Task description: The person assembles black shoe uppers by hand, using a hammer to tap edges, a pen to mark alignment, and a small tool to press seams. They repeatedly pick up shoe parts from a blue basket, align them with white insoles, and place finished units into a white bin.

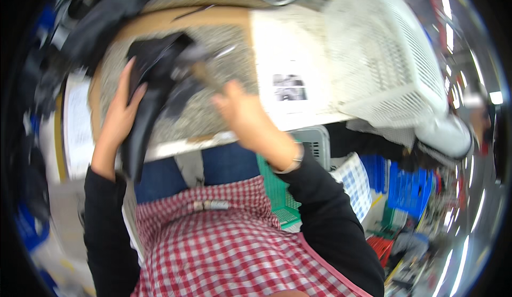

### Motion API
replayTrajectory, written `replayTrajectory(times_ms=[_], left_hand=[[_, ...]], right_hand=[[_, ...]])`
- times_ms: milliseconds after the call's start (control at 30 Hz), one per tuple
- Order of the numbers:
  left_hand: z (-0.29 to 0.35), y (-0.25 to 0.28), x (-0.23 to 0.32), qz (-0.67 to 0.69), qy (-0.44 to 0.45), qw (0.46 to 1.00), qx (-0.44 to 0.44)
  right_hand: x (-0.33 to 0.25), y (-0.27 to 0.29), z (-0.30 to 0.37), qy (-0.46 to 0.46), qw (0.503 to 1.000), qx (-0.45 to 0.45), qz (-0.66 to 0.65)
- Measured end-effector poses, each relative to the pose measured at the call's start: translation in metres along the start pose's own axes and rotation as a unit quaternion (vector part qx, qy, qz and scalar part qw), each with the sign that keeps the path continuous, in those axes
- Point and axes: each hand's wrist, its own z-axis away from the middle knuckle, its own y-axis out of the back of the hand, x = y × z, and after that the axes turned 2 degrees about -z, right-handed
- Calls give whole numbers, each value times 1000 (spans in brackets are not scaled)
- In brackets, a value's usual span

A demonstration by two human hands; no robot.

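On the grey speckled work slab (213, 105) lies a black leather boot upper (154, 78), its long narrow part hanging over the table's front edge. My left hand (124, 107) grips it along its left side, with the fingers on top of the leather. To the right, my right hand (241, 113) is closed round the light wooden handle of a hammer (204, 75). The hammer's metal head is smeared by motion close to the upper's right side. I cannot tell whether it touches the leather. A flat dark piece (181, 98) lies beside the upper.
A white perforated basket (384, 57) stands on the right of the table, next to a white sheet with dark pictures (290, 46). Dark material (114, 14) is heaped at the far left. Below the table edge are a green crate (282, 201) and blue crates (408, 187).
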Motion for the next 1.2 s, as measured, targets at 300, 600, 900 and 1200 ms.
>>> replayTrajectory(times_ms=[300, 600, 900, 1200], left_hand=[[-60, 80, 83, -243, 16, 941, -236], [-110, 39, 168, -457, -405, 789, -69], [-37, 41, 91, -74, -158, 982, -68], [-49, 40, 53, -240, -243, 940, -12]], right_hand=[[-27, 23, 9, 20, 994, -110, 5], [-31, 50, 44, 173, 981, 14, 81], [41, 8, 75, -159, 987, -16, 0], [8, 13, 71, -139, 990, -23, 22]])
